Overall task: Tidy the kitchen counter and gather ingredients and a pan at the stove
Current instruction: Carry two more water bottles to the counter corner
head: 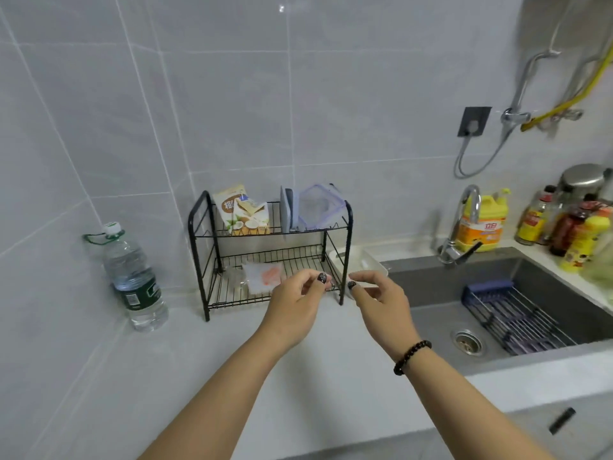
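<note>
A black two-tier wire rack (200, 260) stands on the white counter (298, 376) against the tiled wall. Its top shelf holds two drink cartons (245, 214) and clear plastic box lids (318, 207). A small clear packet with something orange inside (267, 277) lies on the lower shelf. My left hand (295, 303) hovers at the front right corner of that lower shelf, fingers loosely curled, thumb tip close to the wire. My right hand (378, 300) is just beside it, fingers loosely curled, in front of a white dish (368, 262). Nothing shows in either hand.
A large water bottle (132, 277) stands left of the rack. On the right is a grey sink (431, 313) with a blue drain rack (514, 313) and a faucet (464, 220). Yellow detergent (484, 224), sauce bottles (570, 234) and a steel pot (583, 177) crowd the far right.
</note>
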A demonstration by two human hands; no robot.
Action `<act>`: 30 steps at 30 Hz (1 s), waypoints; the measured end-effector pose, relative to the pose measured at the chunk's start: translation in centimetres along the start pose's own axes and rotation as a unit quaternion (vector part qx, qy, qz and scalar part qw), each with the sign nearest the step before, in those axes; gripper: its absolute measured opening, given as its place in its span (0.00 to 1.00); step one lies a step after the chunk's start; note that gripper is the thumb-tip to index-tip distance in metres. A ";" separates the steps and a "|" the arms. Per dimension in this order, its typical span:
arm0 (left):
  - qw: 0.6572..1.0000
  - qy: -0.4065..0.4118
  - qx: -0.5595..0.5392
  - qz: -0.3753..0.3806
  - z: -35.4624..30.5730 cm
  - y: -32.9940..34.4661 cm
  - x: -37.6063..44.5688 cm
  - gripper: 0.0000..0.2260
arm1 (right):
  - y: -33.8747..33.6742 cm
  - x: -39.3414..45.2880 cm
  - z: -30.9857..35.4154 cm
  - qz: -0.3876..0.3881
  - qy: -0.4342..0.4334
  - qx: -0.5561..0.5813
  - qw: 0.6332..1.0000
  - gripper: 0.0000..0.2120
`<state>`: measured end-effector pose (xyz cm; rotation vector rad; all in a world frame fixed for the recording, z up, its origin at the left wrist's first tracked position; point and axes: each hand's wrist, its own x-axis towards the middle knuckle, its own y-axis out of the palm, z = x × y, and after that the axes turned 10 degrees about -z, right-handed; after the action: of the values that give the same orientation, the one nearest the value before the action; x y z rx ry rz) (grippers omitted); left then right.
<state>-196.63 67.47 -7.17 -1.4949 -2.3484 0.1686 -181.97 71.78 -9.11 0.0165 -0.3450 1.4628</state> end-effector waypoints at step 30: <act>0.858 0.030 -0.178 0.481 -24.6 57.0 -22.4 0.09 | -63.4 -9.8 -8.2 -0.501 0.119 -0.102 0.851 0.07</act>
<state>-130.74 70.14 -5.58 -2.6900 -1.4068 -0.0855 -119.11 56.69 -6.73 -0.1388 -0.2240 0.3720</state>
